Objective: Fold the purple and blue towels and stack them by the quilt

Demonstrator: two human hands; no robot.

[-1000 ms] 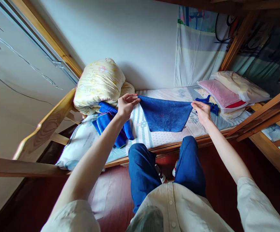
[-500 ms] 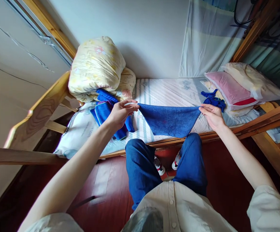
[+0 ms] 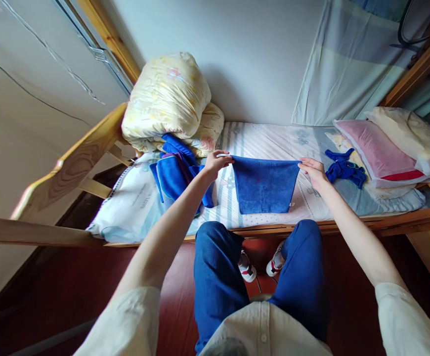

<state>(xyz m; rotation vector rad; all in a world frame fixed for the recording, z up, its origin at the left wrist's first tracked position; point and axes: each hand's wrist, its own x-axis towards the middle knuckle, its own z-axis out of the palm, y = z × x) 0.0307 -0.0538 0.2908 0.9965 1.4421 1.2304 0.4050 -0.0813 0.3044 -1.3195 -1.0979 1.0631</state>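
A blue towel (image 3: 265, 187) hangs stretched between my two hands over the front part of the bed. My left hand (image 3: 217, 163) pinches its upper left corner, and my right hand (image 3: 313, 172) pinches the upper right one. The towel's lower edge falls close to the bed's front edge, beyond my knees. Left of the towel lies a pile of folded blue towels (image 3: 174, 175), partly hidden behind my left forearm. A crumpled dark-blue cloth (image 3: 344, 167) rests on the bed to the right of my right hand.
A rolled yellow quilt (image 3: 166, 96) sits at the bed's left end beside a wooden end board (image 3: 77, 158). At the right are a pink pillow (image 3: 376, 148) and a cream pillow (image 3: 411, 136). The mattress (image 3: 313, 141) runs along the wall; a curtain (image 3: 333, 74) hangs behind.
My hands have come closer together, so the towel's top edge spans less width. The towel now hangs squarer, its sides nearly straight down. The view has shifted slightly left.
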